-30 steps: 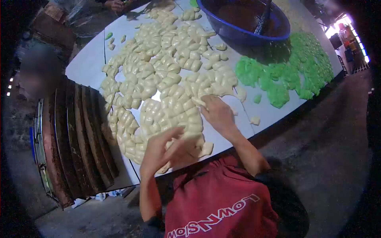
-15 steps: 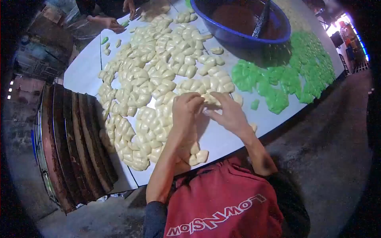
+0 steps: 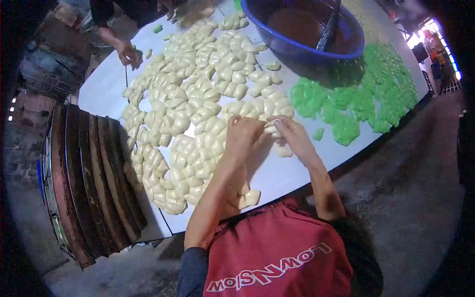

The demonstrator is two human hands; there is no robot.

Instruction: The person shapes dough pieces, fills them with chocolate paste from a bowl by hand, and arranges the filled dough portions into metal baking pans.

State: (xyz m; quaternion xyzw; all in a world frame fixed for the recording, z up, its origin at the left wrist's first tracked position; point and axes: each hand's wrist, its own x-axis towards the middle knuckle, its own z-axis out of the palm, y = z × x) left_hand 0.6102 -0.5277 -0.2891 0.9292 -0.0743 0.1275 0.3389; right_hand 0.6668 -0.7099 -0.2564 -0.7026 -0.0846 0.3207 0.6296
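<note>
In the head view we are seeing a small, cream-coloured, dough-like piece (image 3: 272, 130) resting between the two bare hands, over the white surface (image 3: 277, 171), just beyond the near edge of the spread. The right hand (image 3: 294, 134) is bending its fingers narrowly around this piece, while the left hand (image 3: 243, 134) is curling its fingers in against the other end; its fingertips are hiding from us, so we cannot tell whether it is pinching too. We are judging the piece light, soft and easily stretched, perhaps a little slippery given the sheen on its neighbours, so we are favouring a gentle fingertip hold at both ends, since a hard squeeze in the middle would probably be flattening it. Left of the hands and beyond them, a broad layer of glossy, cream-coloured, pillow-shaped pieces (image 3: 190, 94) is lying crowded together, many touching; to the right, bright green, soft-looking pieces (image 3: 346, 111) are clumping near a round blue plastic basin (image 3: 258, 32) that is holding a brown mass (image 3: 294, 22) and a dark, speckled handle (image 3: 328, 34). At the left edge, brown, weathered trays (image 3: 101, 183) are standing in a row, and across the surface a co-worker's hand (image 3: 126, 52) is reaching over the far corner.
</note>
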